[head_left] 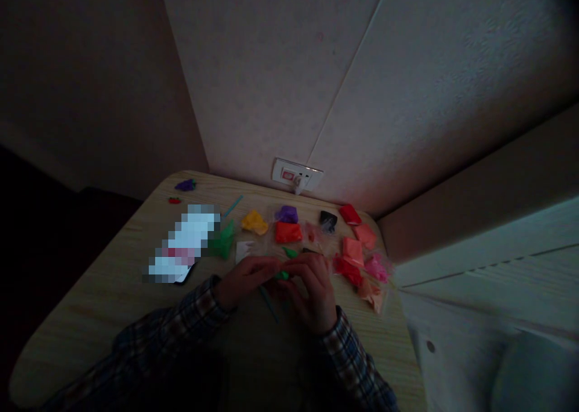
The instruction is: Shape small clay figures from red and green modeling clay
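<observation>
Both hands meet over the middle of a wooden table, fingers closed around a small piece of green modelling clay (282, 275). My left hand (248, 279) pinches it from the left, while my right hand (312, 288) curls over it from the right. Just beyond the fingertips shows another bit of green clay (290, 253). A thin blue stick (269, 303) lies beneath the hands, partly hidden. Close by are a white clay packet (245, 251) and an orange-red clay packet (288, 232).
A pixelated phone (185, 243) lies left on the table (90, 303). Clay packets in several colours, such as yellow (254, 222), purple (287, 213) and black (328, 221), spread behind and right. A purple clay piece (185, 185) sits far left. A wall socket (297, 175) holds a plug.
</observation>
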Demonstrator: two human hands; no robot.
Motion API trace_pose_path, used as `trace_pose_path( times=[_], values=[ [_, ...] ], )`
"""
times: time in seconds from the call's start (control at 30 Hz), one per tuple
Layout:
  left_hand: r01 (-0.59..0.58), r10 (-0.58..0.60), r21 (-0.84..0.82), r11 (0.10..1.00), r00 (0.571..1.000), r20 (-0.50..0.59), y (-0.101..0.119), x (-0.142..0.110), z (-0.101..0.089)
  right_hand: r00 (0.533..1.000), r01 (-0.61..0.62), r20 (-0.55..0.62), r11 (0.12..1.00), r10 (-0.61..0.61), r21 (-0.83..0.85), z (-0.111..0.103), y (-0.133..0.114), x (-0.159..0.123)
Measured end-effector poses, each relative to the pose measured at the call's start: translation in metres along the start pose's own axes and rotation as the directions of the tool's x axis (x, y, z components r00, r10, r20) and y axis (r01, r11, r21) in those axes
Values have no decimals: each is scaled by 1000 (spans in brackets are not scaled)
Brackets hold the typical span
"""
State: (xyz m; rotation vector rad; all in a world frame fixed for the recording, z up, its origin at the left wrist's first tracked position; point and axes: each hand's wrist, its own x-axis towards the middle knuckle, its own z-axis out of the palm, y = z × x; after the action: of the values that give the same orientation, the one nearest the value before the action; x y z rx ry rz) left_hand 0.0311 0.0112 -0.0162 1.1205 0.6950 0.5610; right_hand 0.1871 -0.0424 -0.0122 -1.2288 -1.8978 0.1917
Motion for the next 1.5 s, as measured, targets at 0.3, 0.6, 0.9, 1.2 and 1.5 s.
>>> trace_pose_path(
  times=[0.3,0.6,0.9,1.2,1.5],
  values=[
    [65,-65,7,998,997,44,-1,-3,3,999,-17,-46,1000,17,6,-5,2,-1],
    [-45,46,14,999,998,-41,2,0,-3,999,26,21,995,-24,-98,-1,5,-2],
    [-36,36,-14,999,999,0,-1,-3,2,999,51,3,996,-50,-70,-1,6,-1],
    [-202,209,92,975,976,-66,1,-3,0,995,-90,45,988,85,126,-4,2,-2],
    [-241,361,447,861,910,-204,8,-6,-3,975,-187,154,962,158,196,0,3,0]
  ],
)
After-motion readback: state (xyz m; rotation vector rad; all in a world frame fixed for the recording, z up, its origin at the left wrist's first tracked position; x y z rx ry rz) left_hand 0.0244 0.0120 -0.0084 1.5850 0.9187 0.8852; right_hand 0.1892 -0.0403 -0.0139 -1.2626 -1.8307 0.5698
